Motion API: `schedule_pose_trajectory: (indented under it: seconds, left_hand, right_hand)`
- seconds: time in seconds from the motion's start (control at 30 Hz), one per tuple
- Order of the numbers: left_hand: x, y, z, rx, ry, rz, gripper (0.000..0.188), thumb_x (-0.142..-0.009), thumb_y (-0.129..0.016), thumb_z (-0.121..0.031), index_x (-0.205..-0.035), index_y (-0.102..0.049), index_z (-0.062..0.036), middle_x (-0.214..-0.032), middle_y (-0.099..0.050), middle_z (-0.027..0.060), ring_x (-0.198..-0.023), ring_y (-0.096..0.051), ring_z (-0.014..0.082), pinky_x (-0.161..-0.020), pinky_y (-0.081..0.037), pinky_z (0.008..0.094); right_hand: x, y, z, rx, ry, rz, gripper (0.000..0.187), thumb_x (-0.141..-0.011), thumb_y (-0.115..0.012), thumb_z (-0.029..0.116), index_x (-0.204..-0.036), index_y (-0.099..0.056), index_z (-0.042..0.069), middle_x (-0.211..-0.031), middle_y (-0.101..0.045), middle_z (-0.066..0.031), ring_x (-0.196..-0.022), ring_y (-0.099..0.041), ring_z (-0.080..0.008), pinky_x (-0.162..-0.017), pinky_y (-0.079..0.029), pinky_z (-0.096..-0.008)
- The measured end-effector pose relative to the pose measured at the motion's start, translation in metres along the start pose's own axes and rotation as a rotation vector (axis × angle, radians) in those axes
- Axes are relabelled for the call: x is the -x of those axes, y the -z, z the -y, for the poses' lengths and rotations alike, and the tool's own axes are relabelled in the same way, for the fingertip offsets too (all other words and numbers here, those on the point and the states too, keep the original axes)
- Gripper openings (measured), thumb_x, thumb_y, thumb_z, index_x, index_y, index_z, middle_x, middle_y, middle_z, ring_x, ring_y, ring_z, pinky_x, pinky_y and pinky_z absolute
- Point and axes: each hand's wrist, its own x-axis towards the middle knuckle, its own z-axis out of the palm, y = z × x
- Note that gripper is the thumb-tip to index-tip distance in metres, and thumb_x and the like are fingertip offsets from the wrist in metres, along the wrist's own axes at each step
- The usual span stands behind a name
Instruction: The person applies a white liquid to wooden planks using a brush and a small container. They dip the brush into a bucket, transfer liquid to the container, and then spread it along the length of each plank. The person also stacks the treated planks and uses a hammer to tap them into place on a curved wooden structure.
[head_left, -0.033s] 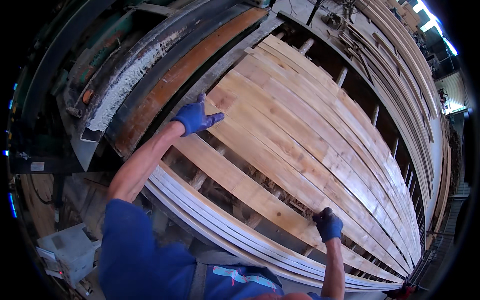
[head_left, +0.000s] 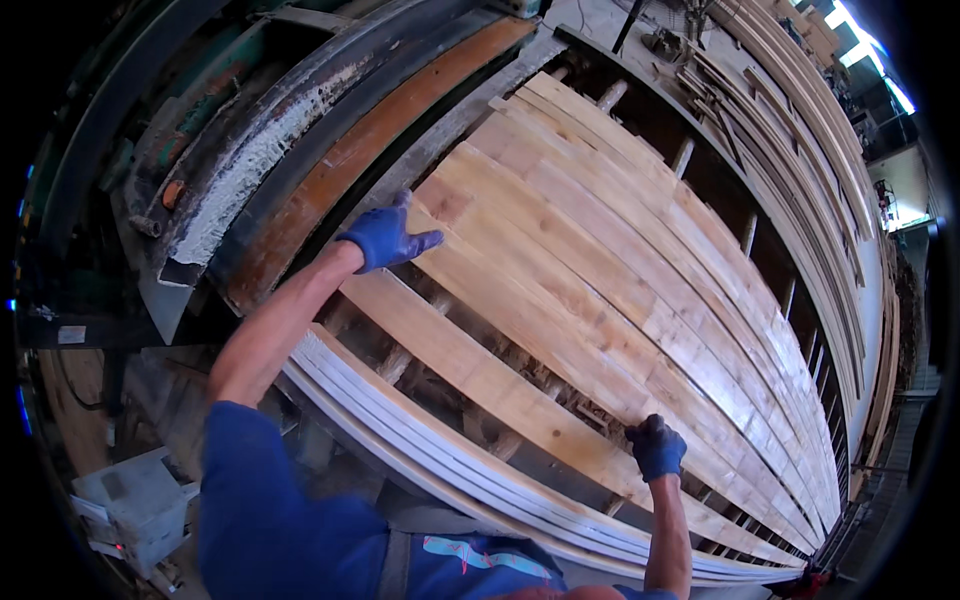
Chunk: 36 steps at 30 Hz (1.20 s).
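Observation:
Several pale wooden planks (head_left: 620, 250) lie side by side on a frame with crossbars showing underneath. One plank (head_left: 470, 370) lies nearest me, set apart from the others by a gap. My left hand (head_left: 385, 238), in a blue glove, rests on the left ends of the planks with thumb and fingers spread. My right hand (head_left: 657, 447), also in a blue glove, is closed on the far edge of the near plank, further along its length. Both forearms are bare below blue sleeves.
White curved rails (head_left: 420, 445) run along the frame's near edge. A rusty, dust-caked metal machine bed (head_left: 290, 160) lies at the upper left. A grey box (head_left: 130, 500) stands at the lower left. More boards (head_left: 800, 130) are stacked at the far right.

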Motion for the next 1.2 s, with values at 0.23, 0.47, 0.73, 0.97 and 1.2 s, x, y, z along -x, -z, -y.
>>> schedule_pose_trajectory:
  seconds: [0.23,0.47,0.73,0.97,1.2]
  left_hand:
    - [-0.124,0.025,-0.026,0.034,-0.335,-0.559,0.071,-0.086,-0.063,-0.049,-0.134,-0.046,0.0006,-0.131,-0.052,0.0269,-0.122,-0.051,0.0366,-0.100,-0.042,0.0401]
    - [-0.178,-0.014,-0.084,0.204,0.035,-0.385,0.082,-0.080,-0.061,-0.062,-0.131,-0.050,0.0002,-0.121,-0.059,0.0277,-0.112,-0.058,0.0388,-0.093,-0.047,0.0417]
    - [-0.161,0.006,-0.066,0.142,-0.208,-0.260,0.077,-0.081,-0.058,-0.063,-0.128,-0.054,-0.0022,-0.115,-0.062,0.0256,-0.107,-0.061,0.0385,-0.090,-0.049,0.0415]
    - [-0.263,0.015,-0.079,0.008,-0.239,-0.575,0.081,-0.084,-0.056,-0.059,-0.136,-0.043,0.0003,-0.125,-0.055,0.0286,-0.118,-0.054,0.0392,-0.100,-0.042,0.0415]
    - [-0.286,-0.004,-0.121,0.054,-0.216,-0.394,0.087,-0.081,-0.054,-0.067,-0.129,-0.051,0.0056,-0.123,-0.057,0.0280,-0.116,-0.056,0.0381,-0.099,-0.044,0.0394]
  right_hand:
    - [-0.050,0.021,-0.036,-0.016,-0.201,-0.446,0.024,-0.086,-0.064,0.032,-0.073,-0.055,0.014,-0.061,-0.059,-0.0116,-0.058,-0.059,-0.0358,-0.052,-0.045,-0.0466]
    - [-0.024,0.010,-0.007,-0.344,-0.197,-0.340,0.016,-0.084,-0.067,0.025,-0.075,-0.062,0.013,-0.066,-0.063,-0.0111,-0.060,-0.063,-0.0317,-0.055,-0.049,-0.0417]
    - [-0.026,0.021,0.016,-0.511,-0.138,-0.269,0.010,-0.085,-0.066,0.017,-0.077,-0.063,0.012,-0.066,-0.064,-0.0103,-0.060,-0.064,-0.0285,-0.056,-0.049,-0.0380]
    - [-0.002,0.044,0.026,-0.428,-0.090,-0.093,0.006,-0.082,-0.068,0.018,-0.082,-0.068,0.012,-0.072,-0.067,-0.0104,-0.064,-0.065,-0.0298,-0.059,-0.051,-0.0390]
    - [0.018,0.015,0.023,-0.383,-0.068,-0.053,0.014,-0.079,-0.072,0.024,-0.087,-0.069,0.013,-0.070,-0.067,-0.0086,-0.066,-0.065,-0.0285,-0.061,-0.051,-0.0398]
